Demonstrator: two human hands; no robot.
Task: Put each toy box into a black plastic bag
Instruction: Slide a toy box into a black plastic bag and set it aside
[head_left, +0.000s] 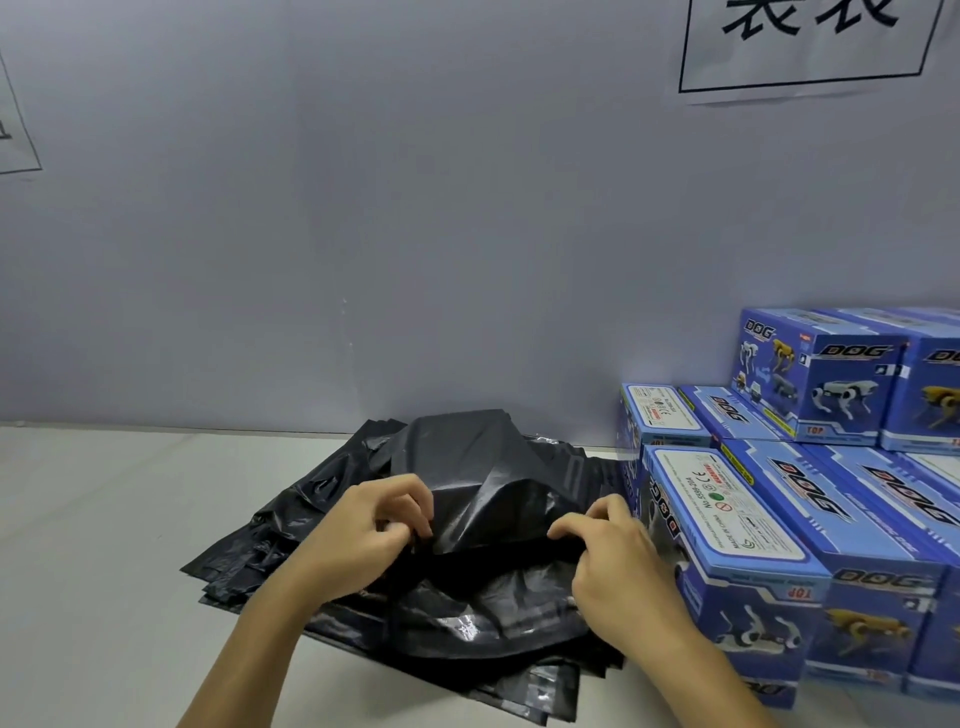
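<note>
A pile of black plastic bags (291, 540) lies on the white table in the middle of the view. The top black bag (483, 483) bulges upward with its mouth facing me. My left hand (363, 535) pinches the upper edge of that mouth on the left. On the right, my right hand (618, 561) grips the same edge with curled fingers. Blue toy boxes marked DOG (727, 525) stand stacked just right of the pile, the nearest one touching distance from my right hand. What fills the bulging bag is hidden.
More blue toy boxes (821, 374) are stacked higher at the back right against the grey wall (363, 234). Paper signs (810, 47) hang on the wall. The white table (88, 545) stretches left of the bags.
</note>
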